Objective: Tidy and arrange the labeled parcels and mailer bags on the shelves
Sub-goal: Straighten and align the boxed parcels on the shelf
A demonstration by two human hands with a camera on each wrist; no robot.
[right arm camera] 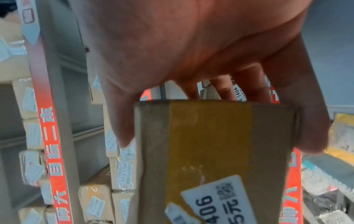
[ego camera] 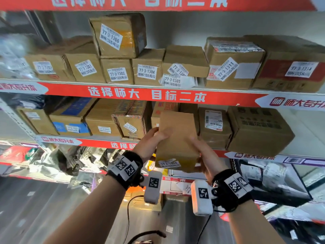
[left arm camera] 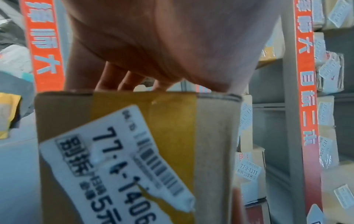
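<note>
A small brown cardboard parcel (ego camera: 176, 140) with yellow tape and a white label reading 77-4-1406 is held up in front of the middle shelf (ego camera: 98, 142). My left hand (ego camera: 151, 141) grips its left side and my right hand (ego camera: 202, 152) grips its right side. The left wrist view shows the label (left arm camera: 114, 163) close up, with my left hand's fingers (left arm camera: 122, 78) curled behind the parcel's top edge. In the right wrist view my thumb and fingers (right arm camera: 310, 121) wrap round the taped end of the parcel (right arm camera: 210, 144).
The upper shelf (ego camera: 123, 92) holds a row of labelled boxes, with box 77-3-1306 (ego camera: 117, 35) stacked on top. Boxes crowd the middle shelf, a large one (ego camera: 258, 129) at the right. Mailer bags (ego camera: 61, 159) fill the lower shelf at the left.
</note>
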